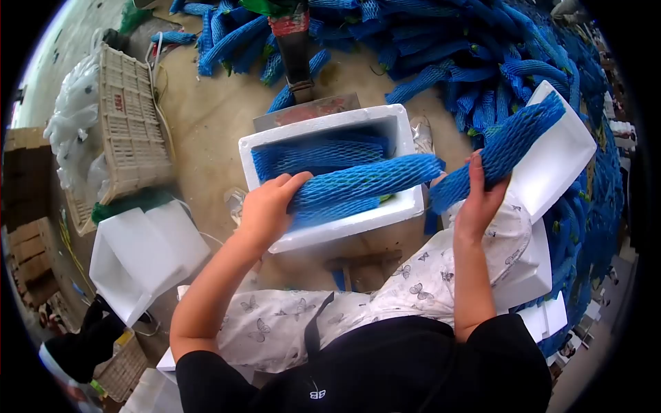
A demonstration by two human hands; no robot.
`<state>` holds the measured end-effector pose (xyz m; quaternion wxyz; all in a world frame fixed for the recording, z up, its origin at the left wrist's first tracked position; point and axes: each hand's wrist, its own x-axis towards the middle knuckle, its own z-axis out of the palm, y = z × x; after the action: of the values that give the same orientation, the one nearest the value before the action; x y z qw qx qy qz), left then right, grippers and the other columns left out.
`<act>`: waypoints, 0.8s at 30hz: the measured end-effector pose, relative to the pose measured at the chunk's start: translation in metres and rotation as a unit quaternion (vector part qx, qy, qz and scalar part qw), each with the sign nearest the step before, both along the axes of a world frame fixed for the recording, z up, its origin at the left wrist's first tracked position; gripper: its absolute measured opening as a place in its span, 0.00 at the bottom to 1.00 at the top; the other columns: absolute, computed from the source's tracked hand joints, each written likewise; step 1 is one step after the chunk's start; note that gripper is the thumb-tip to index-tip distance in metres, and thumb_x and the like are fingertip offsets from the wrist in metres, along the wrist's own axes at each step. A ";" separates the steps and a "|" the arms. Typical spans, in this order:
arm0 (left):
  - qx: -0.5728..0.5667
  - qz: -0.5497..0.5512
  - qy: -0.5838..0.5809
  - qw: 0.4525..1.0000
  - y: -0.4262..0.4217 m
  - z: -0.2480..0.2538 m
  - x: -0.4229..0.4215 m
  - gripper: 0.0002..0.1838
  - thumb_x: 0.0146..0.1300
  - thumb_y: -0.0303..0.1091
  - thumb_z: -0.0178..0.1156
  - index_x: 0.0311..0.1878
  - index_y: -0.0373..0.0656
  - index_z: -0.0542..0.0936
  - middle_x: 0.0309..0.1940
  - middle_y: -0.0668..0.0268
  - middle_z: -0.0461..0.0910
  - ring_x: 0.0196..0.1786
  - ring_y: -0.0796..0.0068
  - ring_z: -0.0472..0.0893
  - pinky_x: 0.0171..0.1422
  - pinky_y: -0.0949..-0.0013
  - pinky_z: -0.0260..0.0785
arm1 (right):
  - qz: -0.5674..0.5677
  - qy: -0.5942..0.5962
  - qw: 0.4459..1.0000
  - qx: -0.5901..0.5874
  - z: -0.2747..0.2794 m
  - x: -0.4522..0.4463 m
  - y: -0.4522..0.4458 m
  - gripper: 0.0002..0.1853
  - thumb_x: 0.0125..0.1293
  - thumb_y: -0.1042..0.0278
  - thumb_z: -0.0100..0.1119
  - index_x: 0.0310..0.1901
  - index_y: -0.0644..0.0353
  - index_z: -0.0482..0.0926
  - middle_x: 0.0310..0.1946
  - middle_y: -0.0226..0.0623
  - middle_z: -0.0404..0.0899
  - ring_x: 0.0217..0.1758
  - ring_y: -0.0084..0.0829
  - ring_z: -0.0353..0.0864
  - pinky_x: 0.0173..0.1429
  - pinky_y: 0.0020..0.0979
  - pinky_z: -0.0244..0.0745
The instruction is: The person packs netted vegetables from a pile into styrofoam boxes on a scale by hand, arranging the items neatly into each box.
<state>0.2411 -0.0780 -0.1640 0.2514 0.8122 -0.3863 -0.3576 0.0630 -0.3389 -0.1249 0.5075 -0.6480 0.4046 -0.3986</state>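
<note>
The left hand point(270, 205) was closed on the 9 o'clock end of a long, bright-blue netted bundle point(372, 179) lying across the white foam box point(246, 165), above more blue mesh. The right hand point(480, 199) clasped a darker netted roll point(513, 144), slanted toward 2 o'clock, where a foam tray point(559, 165) stood near. A metal plate point(306, 111) edged the box at 12 o'clock; bare floor point(200, 131) opened toward 10 o'clock, short of a slatted crate point(131, 124).

I count two netted bundles over the foam box point(351, 230), one point(372, 179) in my left hand point(267, 210) and one point(516, 143) in my right hand point(480, 206), and at least two inside it. Left of the box are two slatted crates point(124, 124) point(122, 365); beyond it, a heap point(447, 69) holds too many bundles to count.
</note>
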 end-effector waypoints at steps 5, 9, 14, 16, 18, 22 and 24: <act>0.029 0.001 -0.264 0.964 -0.024 -0.102 0.006 0.27 0.48 0.23 0.63 0.55 0.52 0.78 0.51 0.60 0.77 0.53 0.56 0.77 0.52 0.55 0.72 | 0.345 0.088 0.913 -0.198 0.018 0.043 0.008 0.35 0.51 0.73 0.74 0.64 0.52 0.72 0.47 0.41 0.79 0.48 0.40 0.80 0.56 0.35 0.73; -0.049 0.136 -0.342 0.928 -0.022 -0.087 -0.021 0.24 0.54 0.36 0.62 0.57 0.51 0.77 0.57 0.56 0.73 0.57 0.55 0.74 0.60 0.52 0.66 | 0.477 0.177 0.776 -0.371 -0.026 0.067 0.050 0.38 0.44 0.74 0.73 0.62 0.44 0.74 0.44 0.34 0.77 0.49 0.37 0.77 0.56 0.37 0.70; -0.066 -0.052 -0.328 0.941 -0.022 -0.073 0.020 0.27 0.48 0.30 0.66 0.56 0.54 0.76 0.53 0.66 0.72 0.55 0.60 0.72 0.56 0.59 0.68 | 0.550 0.219 0.742 -0.316 -0.050 0.038 0.040 0.37 0.45 0.73 0.73 0.62 0.44 0.75 0.41 0.35 0.78 0.44 0.36 0.77 0.51 0.36 0.71; -0.017 -0.014 -0.276 0.961 -0.030 -0.071 0.030 0.33 0.41 0.24 0.69 0.56 0.54 0.75 0.53 0.66 0.71 0.55 0.58 0.71 0.56 0.62 0.69 | 0.584 0.198 0.714 -0.333 -0.051 0.029 0.038 0.36 0.47 0.73 0.69 0.62 0.44 0.75 0.41 0.34 0.77 0.45 0.35 0.77 0.52 0.36 0.71; -0.004 0.012 -0.190 0.982 -0.029 -0.068 0.029 0.34 0.42 0.23 0.69 0.57 0.52 0.73 0.55 0.63 0.70 0.56 0.56 0.71 0.58 0.59 0.68 | 0.581 0.224 0.689 -0.369 -0.069 0.038 0.050 0.38 0.47 0.72 0.70 0.64 0.43 0.73 0.44 0.34 0.75 0.48 0.35 0.75 0.55 0.36 0.69; -0.081 0.016 -0.081 0.993 -0.015 -0.057 0.034 0.34 0.42 0.21 0.67 0.58 0.49 0.72 0.56 0.60 0.69 0.56 0.52 0.71 0.64 0.55 0.65 | 0.566 0.212 0.676 -0.421 -0.104 0.075 0.057 0.38 0.50 0.68 0.69 0.66 0.38 0.71 0.55 0.36 0.70 0.60 0.35 0.69 0.67 0.41 0.61; -0.034 -0.052 -0.160 0.985 -0.009 -0.057 0.032 0.32 0.45 0.23 0.67 0.57 0.48 0.74 0.56 0.61 0.71 0.55 0.56 0.73 0.60 0.59 0.67 | 0.610 0.194 0.630 -0.439 -0.090 0.067 0.039 0.43 0.48 0.62 0.72 0.69 0.35 0.67 0.69 0.35 0.61 0.74 0.39 0.57 0.78 0.53 0.43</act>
<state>0.2727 -0.0870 -0.2207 0.1949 0.8285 -0.4755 -0.2225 0.1303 -0.2995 -0.2146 0.2000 -0.9554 -0.2171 0.0063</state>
